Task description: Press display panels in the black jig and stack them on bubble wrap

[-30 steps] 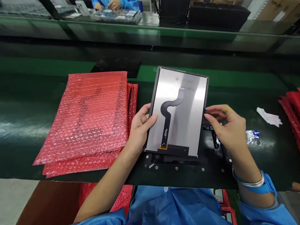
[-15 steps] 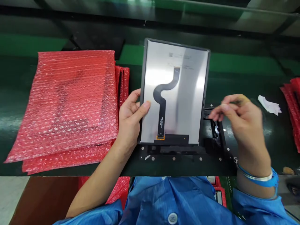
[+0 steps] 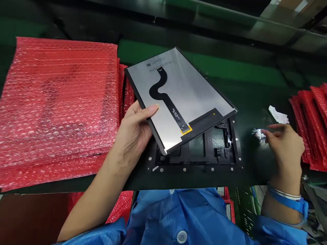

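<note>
My left hand grips the left edge of an LCD screen panel, thumb on its silvery back and fingers underneath. The panel is tilted and turned, held above a black fixture frame that it partly covers. A black S-shaped flex cable runs down the back to an orange-edged connector. Over to the right, my right hand has its fingertips closed on a small crumpled shiny scrap of film, which is slightly blurred. A torn white paper piece lies just beyond that hand.
Stacked red bubble-wrap bags cover the left of the dark green bench. More red bags stand at the right edge. Small round metal dots line the fixture's border. Red-edged items show below the bench.
The panel has gone from nearly upright to tilted and rotated in my left hand, uncovering more of the fixture. My right hand has moved right, away from the panel, to the shiny scrap.
</note>
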Tool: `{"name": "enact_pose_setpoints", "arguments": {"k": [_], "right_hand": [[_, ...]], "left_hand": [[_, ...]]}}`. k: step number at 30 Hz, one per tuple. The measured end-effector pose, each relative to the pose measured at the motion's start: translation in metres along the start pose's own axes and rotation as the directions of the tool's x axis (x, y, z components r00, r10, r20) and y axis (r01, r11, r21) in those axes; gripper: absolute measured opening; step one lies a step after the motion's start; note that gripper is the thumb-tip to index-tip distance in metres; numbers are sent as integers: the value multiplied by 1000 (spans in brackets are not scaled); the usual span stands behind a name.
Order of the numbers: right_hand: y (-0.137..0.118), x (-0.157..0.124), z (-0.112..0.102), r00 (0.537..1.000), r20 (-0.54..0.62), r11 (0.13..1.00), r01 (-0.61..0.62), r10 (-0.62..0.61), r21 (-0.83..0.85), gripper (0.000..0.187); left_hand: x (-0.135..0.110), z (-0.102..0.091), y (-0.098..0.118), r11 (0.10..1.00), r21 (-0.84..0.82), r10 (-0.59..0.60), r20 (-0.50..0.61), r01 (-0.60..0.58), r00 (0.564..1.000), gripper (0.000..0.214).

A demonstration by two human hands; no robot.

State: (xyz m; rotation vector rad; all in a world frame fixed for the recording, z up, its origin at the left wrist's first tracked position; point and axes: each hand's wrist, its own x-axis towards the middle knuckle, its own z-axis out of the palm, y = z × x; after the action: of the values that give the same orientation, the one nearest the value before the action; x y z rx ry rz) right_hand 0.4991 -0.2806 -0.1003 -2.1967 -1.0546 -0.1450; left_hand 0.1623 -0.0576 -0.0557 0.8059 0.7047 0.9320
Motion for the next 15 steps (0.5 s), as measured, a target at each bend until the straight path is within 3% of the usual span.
{"name": "enact_pose_setpoints", "arguments": {"k": [2,4,5,6,8,11,15], "right_hand": [[-42,-8,0,986,-147,996,85,-83,6,38],[-94,-16,1,924,-137,927,368,-357,71,49],[-118,-19,4,829,-136,833,552,-542,45,53],[-141,-22,7,733,-45,731,680,-679,56,54],[-174,-23,18,570,54,573,816,-820,74,42],[-194,-20,34,409,38,410,908,-912,84,27],[-193,-11,34,348,-77,346,937,-934,41,25]], "left_hand": [[0,0,-2,999,37,11,6,-11,1000,24],[-1,1,-4,997,68,20,26,-22,999,26],[-2,1,-5,997,78,18,39,-21,999,26],[-3,1,-6,996,84,11,52,-16,999,27],[-4,2,-7,997,77,-12,87,6,996,28],[-5,3,-7,999,34,-34,166,28,985,26],[-10,4,-4,1000,-12,-23,280,27,960,28]]}}
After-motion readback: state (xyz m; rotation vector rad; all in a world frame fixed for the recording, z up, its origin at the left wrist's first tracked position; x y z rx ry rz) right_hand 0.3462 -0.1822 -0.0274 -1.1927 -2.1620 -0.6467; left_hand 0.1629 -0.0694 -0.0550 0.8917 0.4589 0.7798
